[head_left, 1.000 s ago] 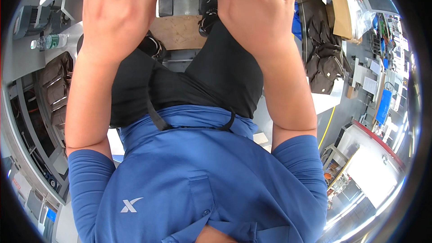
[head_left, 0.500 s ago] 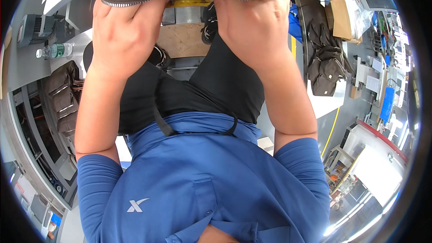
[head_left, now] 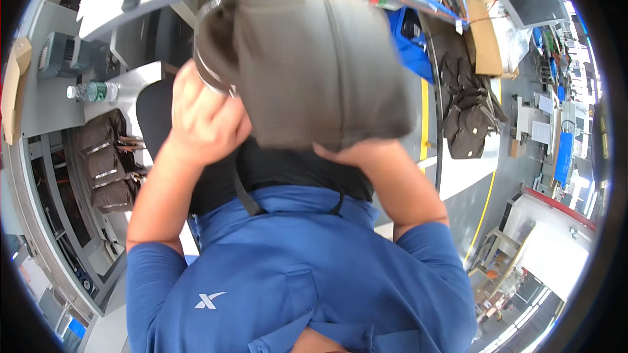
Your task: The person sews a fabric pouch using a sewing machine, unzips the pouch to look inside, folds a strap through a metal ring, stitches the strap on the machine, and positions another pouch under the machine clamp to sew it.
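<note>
In front of my lap I hold a dark brown bag (head_left: 307, 72), blurred by motion, with a seam running down its side. Its opening, edged by a metal zip (head_left: 208, 75), faces left. My left hand (head_left: 209, 114) is closed on that zipped rim, fingers curled. At the bag's lower right edge, my right hand (head_left: 366, 151) grips from below. Most of its fingers are hidden behind the bag.
Similar brown bags lie piled on the right-hand surface (head_left: 468, 180) and stacked at left (head_left: 108, 163). A clear bottle (head_left: 93, 91) lies at left. Beyond the bag runs a white worktable edge (head_left: 104, 16). A cardboard box (head_left: 487, 46) and monitor (head_left: 533, 0) stand at far right.
The bag has come down from the top edge toward my body and turned, its zipped opening now at left. My right hand has moved down to its lower edge; my left stays by the zip.
</note>
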A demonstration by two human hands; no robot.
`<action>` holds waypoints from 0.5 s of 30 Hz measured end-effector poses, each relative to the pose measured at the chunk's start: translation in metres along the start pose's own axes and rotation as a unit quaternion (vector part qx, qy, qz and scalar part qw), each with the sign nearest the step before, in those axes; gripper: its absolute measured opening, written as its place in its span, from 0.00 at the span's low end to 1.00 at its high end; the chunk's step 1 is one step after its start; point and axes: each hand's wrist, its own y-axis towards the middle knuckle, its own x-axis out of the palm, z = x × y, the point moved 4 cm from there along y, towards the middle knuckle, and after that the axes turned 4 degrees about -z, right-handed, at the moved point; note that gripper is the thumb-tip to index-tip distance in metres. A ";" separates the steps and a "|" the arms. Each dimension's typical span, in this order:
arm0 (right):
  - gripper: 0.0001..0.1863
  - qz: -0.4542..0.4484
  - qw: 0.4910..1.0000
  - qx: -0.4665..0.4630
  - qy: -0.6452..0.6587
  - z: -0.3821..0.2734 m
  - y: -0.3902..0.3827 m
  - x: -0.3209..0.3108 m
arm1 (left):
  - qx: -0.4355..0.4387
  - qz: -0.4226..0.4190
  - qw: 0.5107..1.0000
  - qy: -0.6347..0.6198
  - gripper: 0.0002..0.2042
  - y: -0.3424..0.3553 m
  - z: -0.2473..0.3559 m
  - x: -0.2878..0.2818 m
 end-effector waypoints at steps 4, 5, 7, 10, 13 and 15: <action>0.07 0.056 0.998 -0.023 0.030 0.004 -0.026 -0.021 | -0.093 0.002 0.994 -0.061 0.09 -0.019 -0.024 -0.009; 0.04 0.064 0.998 0.009 0.026 0.015 -0.034 -0.026 | -0.129 0.002 0.989 -0.070 0.07 -0.021 -0.035 -0.012; 0.05 0.133 0.982 0.097 0.089 0.029 -0.025 -0.047 | -0.181 -0.002 0.972 -0.150 0.08 -0.017 -0.049 -0.025; 0.13 0.139 0.963 0.142 0.181 0.048 0.016 -0.053 | -0.200 -0.004 0.949 -0.243 0.14 0.010 -0.050 -0.032; 0.25 0.005 0.983 0.136 0.124 0.038 0.051 -0.032 | -0.142 -0.049 0.953 -0.261 0.28 0.029 -0.043 -0.019; 0.26 -0.021 0.994 0.057 0.087 0.021 0.059 -0.022 | -0.143 -0.081 0.950 -0.264 0.33 0.037 -0.032 -0.011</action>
